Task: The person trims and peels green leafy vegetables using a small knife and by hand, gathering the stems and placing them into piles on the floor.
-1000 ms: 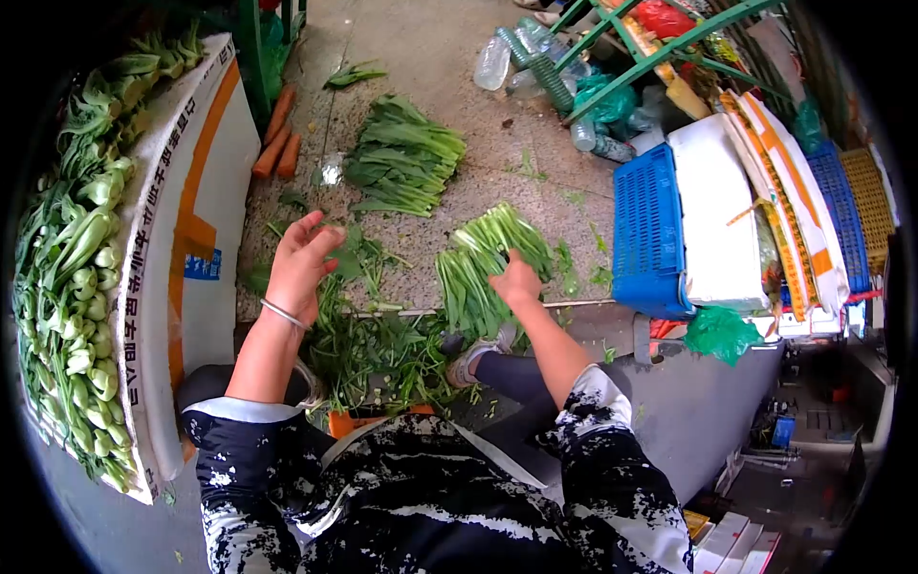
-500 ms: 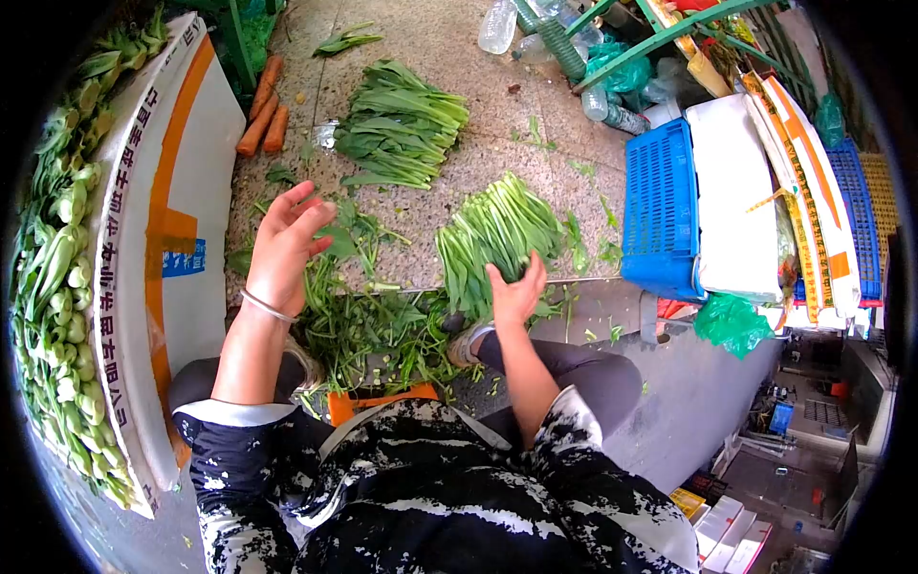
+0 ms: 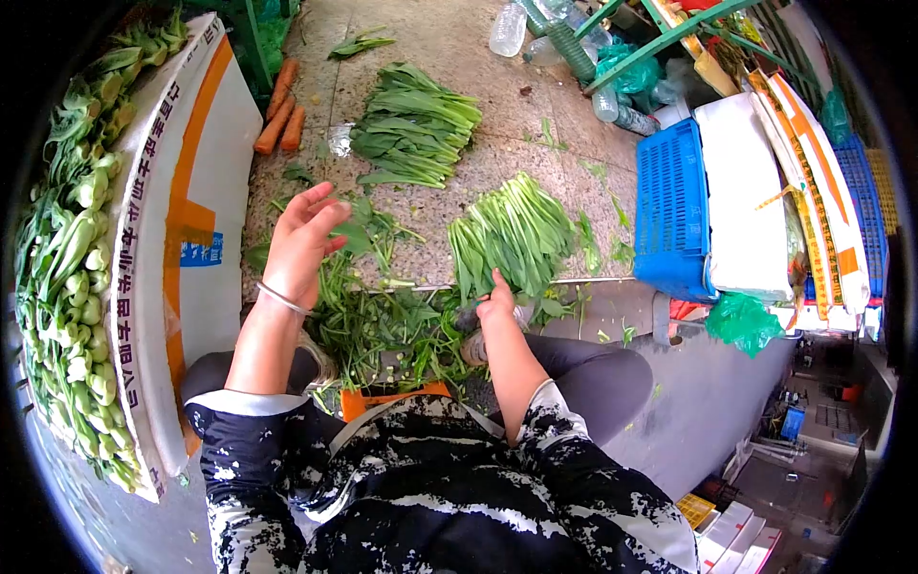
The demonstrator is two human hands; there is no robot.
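My left hand (image 3: 304, 244), with a bracelet on its wrist, hovers with fingers apart and curved, near loose leaves and holding nothing. My right hand (image 3: 496, 298) is at the lower edge of the nearer bunch of leafy greens (image 3: 512, 234); its fingers are partly hidden, and whether they grip a stalk is unclear. Farther back lies a second bunch of greens (image 3: 416, 124), leaves to the left and stems to the right. Loose leaves and trimmings (image 3: 392, 330) are heaped between my feet, below the edge of the stone slab (image 3: 382, 29).
At left stands a white foam box (image 3: 206, 316) topped with leafy vegetables (image 3: 81, 316). Carrots (image 3: 278, 120) lie beside it. Blue crates (image 3: 674, 210), a white box (image 3: 741, 191) and a green bag (image 3: 739, 322) stand right; plastic bottles (image 3: 507, 31) lie at the back.
My right hand has moved from the top of the nearer bunch down to its lower leafy edge. That bunch looks more spread out. My left hand has kept much the same pose.
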